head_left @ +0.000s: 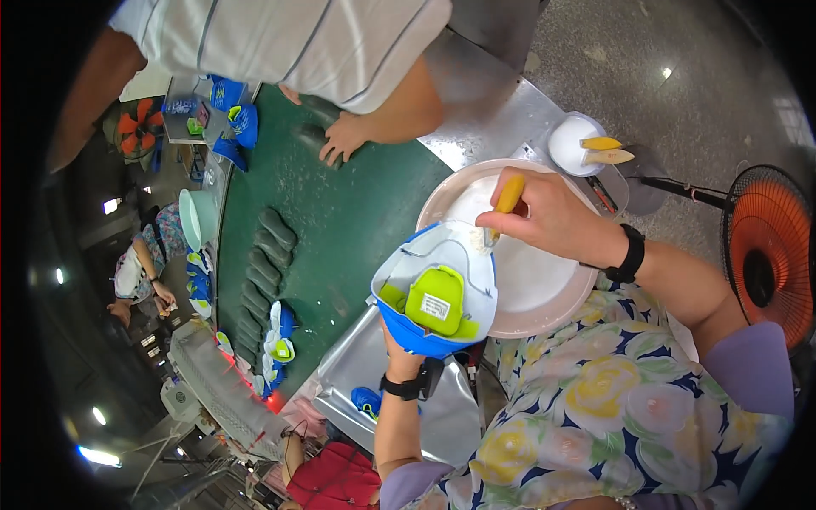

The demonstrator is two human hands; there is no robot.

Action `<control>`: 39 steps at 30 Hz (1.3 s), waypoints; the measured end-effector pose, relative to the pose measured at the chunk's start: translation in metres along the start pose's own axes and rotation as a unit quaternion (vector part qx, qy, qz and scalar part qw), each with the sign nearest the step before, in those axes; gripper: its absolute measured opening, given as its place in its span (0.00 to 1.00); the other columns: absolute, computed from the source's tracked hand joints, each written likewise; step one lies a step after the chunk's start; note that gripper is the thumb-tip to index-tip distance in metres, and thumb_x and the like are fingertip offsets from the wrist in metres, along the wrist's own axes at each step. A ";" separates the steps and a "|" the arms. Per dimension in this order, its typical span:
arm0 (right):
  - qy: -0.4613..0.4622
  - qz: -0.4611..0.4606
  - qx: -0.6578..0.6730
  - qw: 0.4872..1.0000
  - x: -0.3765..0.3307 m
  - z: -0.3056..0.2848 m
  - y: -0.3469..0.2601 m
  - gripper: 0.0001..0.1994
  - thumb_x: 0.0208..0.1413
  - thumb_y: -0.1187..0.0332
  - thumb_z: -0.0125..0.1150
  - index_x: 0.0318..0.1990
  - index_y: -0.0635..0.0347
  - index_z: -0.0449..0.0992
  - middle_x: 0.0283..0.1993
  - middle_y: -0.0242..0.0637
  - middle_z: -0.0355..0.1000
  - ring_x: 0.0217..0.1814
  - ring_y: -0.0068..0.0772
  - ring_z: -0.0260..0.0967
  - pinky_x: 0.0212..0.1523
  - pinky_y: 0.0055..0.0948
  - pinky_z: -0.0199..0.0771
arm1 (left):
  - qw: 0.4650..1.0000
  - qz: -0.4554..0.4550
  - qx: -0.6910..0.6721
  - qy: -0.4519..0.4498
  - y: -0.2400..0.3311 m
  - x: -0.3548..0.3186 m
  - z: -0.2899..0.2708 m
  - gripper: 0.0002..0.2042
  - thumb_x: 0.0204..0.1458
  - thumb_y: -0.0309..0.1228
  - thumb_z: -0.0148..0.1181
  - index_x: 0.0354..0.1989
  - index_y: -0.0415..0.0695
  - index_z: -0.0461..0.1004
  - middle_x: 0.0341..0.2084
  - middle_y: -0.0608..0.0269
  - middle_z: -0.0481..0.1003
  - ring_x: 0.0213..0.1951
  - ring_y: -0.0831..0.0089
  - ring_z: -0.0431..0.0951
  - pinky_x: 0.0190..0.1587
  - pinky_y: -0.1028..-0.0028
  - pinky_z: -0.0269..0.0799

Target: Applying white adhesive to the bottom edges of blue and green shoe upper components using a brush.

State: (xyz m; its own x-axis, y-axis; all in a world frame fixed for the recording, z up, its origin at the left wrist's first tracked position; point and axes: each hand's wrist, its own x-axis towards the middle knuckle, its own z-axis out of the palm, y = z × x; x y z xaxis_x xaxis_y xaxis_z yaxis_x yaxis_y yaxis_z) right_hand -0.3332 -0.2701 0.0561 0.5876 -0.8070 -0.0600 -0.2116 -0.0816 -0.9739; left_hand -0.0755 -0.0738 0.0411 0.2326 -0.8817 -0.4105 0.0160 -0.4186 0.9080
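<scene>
My left hand (399, 355) is closed on a blue shoe upper (459, 285) with a pale inner lining and a lime-green tongue with a white label; the shoe hides most of its fingers. The upper is tilted toward me, beside the rim of a large pale pink basin (552, 325) of white liquid. Wrapped round the yellow handle of a brush (509, 195), my right hand (557, 212) is over the basin. The brush's bristles, pale with white paste, touch the upper's far right edge.
Across the green conveyor belt (331, 234), another person's hand (344, 136) touches dark soles. More soles (265, 263) lie in a row, near blue uppers (279, 348). A white tub (571, 140) with brushes stands beyond the basin, an orange fan (761, 255) at right.
</scene>
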 end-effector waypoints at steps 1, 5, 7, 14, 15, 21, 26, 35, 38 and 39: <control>0.015 0.058 0.025 0.998 -0.006 0.002 0.002 0.15 0.52 0.62 0.68 0.33 0.66 0.74 0.26 0.43 0.74 0.27 0.38 0.73 0.29 0.31 0.71 | 0.991 0.069 0.112 0.033 -0.006 -0.001 0.001 0.40 0.48 0.42 0.69 0.65 0.36 0.57 0.57 0.51 0.69 0.57 0.60 0.72 0.60 0.63 0.66; 0.053 0.129 0.055 0.989 -0.026 0.020 0.007 0.18 0.51 0.59 0.69 0.31 0.69 0.74 0.23 0.44 0.74 0.25 0.35 0.73 0.27 0.30 0.70 | 0.970 0.150 0.159 0.105 0.008 0.001 0.038 0.23 0.55 0.31 0.61 0.58 0.34 0.67 0.57 0.49 0.70 0.56 0.64 0.72 0.58 0.65 0.67; 0.045 0.151 0.083 0.984 -0.035 0.026 0.007 0.18 0.51 0.58 0.68 0.31 0.69 0.74 0.24 0.43 0.74 0.25 0.33 0.72 0.27 0.30 0.70 | 0.958 0.152 0.191 0.150 0.005 0.003 0.039 0.14 0.58 0.23 0.54 0.51 0.32 0.74 0.55 0.48 0.70 0.55 0.63 0.73 0.56 0.63 0.69; -0.002 0.159 0.189 0.969 -0.046 0.021 -0.005 0.14 0.52 0.64 0.69 0.31 0.67 0.74 0.26 0.39 0.74 0.27 0.28 0.72 0.29 0.27 0.69 | 0.859 0.317 0.367 0.165 0.015 0.011 0.037 0.17 0.57 0.27 0.56 0.54 0.35 0.73 0.52 0.51 0.71 0.53 0.58 0.74 0.55 0.62 0.70; -0.001 0.125 0.207 0.970 -0.046 0.019 -0.008 0.12 0.52 0.66 0.69 0.31 0.66 0.74 0.28 0.39 0.75 0.28 0.27 0.72 0.30 0.26 0.69 | 0.891 0.253 0.341 0.162 0.010 0.009 0.027 0.19 0.56 0.28 0.59 0.56 0.38 0.71 0.53 0.52 0.71 0.53 0.60 0.74 0.56 0.63 0.71; -0.026 -0.072 0.119 0.990 -0.031 0.012 0.007 0.11 0.52 0.67 0.69 0.37 0.60 0.74 0.38 0.35 0.76 0.38 0.31 0.75 0.39 0.26 0.72 | 0.920 -0.202 -0.336 0.016 -0.016 0.001 0.016 0.23 0.61 0.36 0.54 0.63 0.44 0.62 0.55 0.57 0.71 0.54 0.64 0.73 0.57 0.62 0.71; -0.083 -0.223 0.110 0.965 -0.017 0.034 -0.001 0.11 0.53 0.65 0.67 0.40 0.58 0.73 0.40 0.36 0.75 0.43 0.38 0.75 0.42 0.30 0.74 | 0.896 -0.240 -0.368 -0.061 -0.017 -0.017 0.030 0.22 0.64 0.41 0.47 0.63 0.45 0.62 0.56 0.58 0.71 0.56 0.64 0.73 0.57 0.62 0.72; -0.171 -0.108 -0.023 0.979 -0.003 0.020 0.008 0.12 0.51 0.65 0.68 0.33 0.60 0.69 0.30 0.39 0.73 0.29 0.43 0.72 0.32 0.34 0.71 | 0.955 -0.143 -0.260 -0.025 -0.006 -0.021 0.041 0.22 0.64 0.43 0.46 0.61 0.44 0.65 0.55 0.55 0.72 0.54 0.63 0.75 0.55 0.61 0.74; -0.233 -0.054 -0.038 0.970 0.002 0.007 -0.004 0.12 0.52 0.65 0.68 0.33 0.61 0.72 0.32 0.38 0.74 0.30 0.38 0.74 0.31 0.31 0.71 | 0.920 -0.205 -0.334 -0.026 0.014 -0.011 0.041 0.22 0.64 0.42 0.45 0.62 0.44 0.64 0.54 0.55 0.72 0.52 0.63 0.76 0.53 0.62 0.76; -0.153 -0.108 -0.013 0.982 0.001 0.010 -0.007 0.12 0.52 0.65 0.68 0.30 0.62 0.72 0.31 0.38 0.74 0.29 0.37 0.73 0.31 0.31 0.70 | 0.910 -0.211 -0.355 -0.039 0.018 -0.005 0.043 0.23 0.65 0.42 0.45 0.64 0.44 0.63 0.54 0.55 0.73 0.50 0.63 0.77 0.52 0.62 0.77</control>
State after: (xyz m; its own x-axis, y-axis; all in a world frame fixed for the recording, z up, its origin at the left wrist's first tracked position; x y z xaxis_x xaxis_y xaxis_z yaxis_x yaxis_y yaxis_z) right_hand -0.3237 -0.2645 0.0611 0.8270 -0.5565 0.0799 -0.0740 -0.2487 -0.9658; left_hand -0.1185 -0.0861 0.0556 -0.0089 -0.6999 -0.7141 0.7189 -0.5009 0.4820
